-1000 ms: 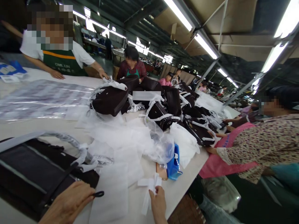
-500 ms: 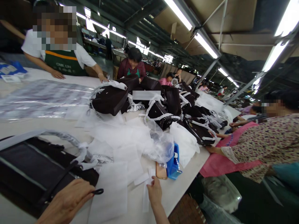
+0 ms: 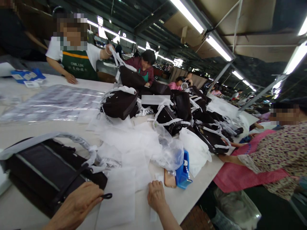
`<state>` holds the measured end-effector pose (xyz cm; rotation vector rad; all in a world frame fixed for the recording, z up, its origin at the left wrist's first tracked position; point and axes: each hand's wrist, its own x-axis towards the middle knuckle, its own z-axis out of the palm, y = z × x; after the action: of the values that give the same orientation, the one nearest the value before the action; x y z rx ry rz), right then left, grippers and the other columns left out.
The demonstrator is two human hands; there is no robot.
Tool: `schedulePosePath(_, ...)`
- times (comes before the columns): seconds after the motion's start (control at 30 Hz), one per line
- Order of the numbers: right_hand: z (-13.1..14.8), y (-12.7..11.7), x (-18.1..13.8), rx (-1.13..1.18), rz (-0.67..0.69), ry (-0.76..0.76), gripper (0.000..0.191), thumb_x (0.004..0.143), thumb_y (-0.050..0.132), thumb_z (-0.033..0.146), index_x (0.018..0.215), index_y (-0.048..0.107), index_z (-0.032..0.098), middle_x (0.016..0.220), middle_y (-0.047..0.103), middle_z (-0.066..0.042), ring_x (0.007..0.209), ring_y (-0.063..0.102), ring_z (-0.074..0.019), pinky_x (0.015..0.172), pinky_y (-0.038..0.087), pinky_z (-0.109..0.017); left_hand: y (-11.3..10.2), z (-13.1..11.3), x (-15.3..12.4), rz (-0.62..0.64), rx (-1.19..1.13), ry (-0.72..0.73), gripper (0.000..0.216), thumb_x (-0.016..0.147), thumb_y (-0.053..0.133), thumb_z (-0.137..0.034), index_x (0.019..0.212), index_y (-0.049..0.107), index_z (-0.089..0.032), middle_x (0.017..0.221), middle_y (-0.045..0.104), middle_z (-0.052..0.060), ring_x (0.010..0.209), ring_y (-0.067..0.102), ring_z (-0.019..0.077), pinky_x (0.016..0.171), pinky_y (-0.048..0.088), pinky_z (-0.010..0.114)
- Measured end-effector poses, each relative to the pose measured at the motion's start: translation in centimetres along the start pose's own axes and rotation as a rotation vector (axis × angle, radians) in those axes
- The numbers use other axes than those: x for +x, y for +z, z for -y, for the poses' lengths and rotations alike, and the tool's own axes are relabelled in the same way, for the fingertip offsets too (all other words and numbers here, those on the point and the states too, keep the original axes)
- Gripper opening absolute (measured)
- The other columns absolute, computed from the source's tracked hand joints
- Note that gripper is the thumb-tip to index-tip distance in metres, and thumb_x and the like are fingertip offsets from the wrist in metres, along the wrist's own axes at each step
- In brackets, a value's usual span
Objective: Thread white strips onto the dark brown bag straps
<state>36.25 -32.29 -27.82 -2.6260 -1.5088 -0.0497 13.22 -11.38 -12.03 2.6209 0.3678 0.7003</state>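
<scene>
A long white table [image 3: 28, 204] is seen running away from the camera, with people at work along both sides. A heap of dark bags [image 3: 182, 111] with white-wrapped handles is piled across its middle, and one more is lifted by a person in a green apron [image 3: 76, 64] at the far side. A large black bag [image 3: 45, 174] is laid flat at the near left corner, its handle wrapped in white. Loose white foam sheets [image 3: 124, 143] are spread between the bag and the heap. A blue tape dispenser [image 3: 183, 171] is set near the table's edge, just beside a phone [image 3: 169, 179].

The left hand [image 3: 76, 204] is rested on the black bag, its fingers curled together and pinching a small black loop [image 3: 107, 195]. The right hand [image 3: 155, 195] is pressed palm down on a white strip [image 3: 153, 214], fingers bent and close together.
</scene>
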Motion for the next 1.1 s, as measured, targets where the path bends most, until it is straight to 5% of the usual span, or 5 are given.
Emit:
schedulePosePath(0.1,0.5,0.8,-0.3,0.003,0.027,-0.069,0.038,0.065,0.053,0.002,0.101,0.06,0.011,0.1,0.063,-0.015,0.097,0.054,-0.0273,0.094,0.033,-0.045,0.3,1.0,0.1,0.094,-0.001,0.094,0.012,0.083,0.053,-0.032,0.073,0.058,-0.025,0.064,0.06,-0.01,0.06,0.056,0.0073,0.063,0.04,0.011)
schedulePosePath(0.3,0.1,0.5,1.8,0.199,0.06,-0.038,0.032,0.062,0.048,-0.006,0.08,0.065,0.013,0.085,0.067,-0.012,0.091,0.057,-0.024,0.093,0.035,-0.042,0.8,1.2,-0.9,0.124,-0.1,-0.037,0.02,0.087,0.046,-0.035,0.075,0.059,-0.025,0.067,0.059,-0.005,0.067,0.055,0.0118,0.065,0.04,0.017)
schedulePosePath(0.67,-1.3,-9.6,2.9,1.028,0.076,0.488,0.012,0.058,0.047,0.029,0.05,0.042,0.021,0.045,0.032,0.006,0.044,0.031,-0.0105,0.046,0.027,-0.025,0.0,1.1,0.1,0.306,-0.332,-0.293,0.03,0.086,0.04,-0.037,0.071,0.061,-0.021,0.068,0.06,-0.001,0.068,0.054,0.0152,0.064,0.039,0.021)
schedulePosePath(0.83,3.7,-12.1,1.9,1.475,0.299,0.554,0.012,0.052,0.046,0.032,0.055,0.044,0.02,0.041,0.033,0.007,0.039,0.023,-0.0066,0.04,0.016,-0.022,-0.2,0.7,0.6,0.361,-0.345,-0.343,0.027,0.084,0.042,-0.034,0.071,0.061,-0.021,0.068,0.059,-0.002,0.07,0.052,0.0155,0.066,0.036,0.021)
schedulePosePath(1.1,13.5,-12.2,4.3,1.713,0.556,0.332,0.004,0.046,0.058,0.017,0.048,0.056,0.016,0.038,0.041,0.007,0.038,0.027,-0.0046,0.041,0.017,-0.022,-1.9,0.1,2.2,0.446,-0.672,-0.439,0.017,0.076,0.048,-0.026,0.069,0.063,-0.02,0.095,0.06,0.002,0.09,0.052,0.019,0.082,0.035,0.026)
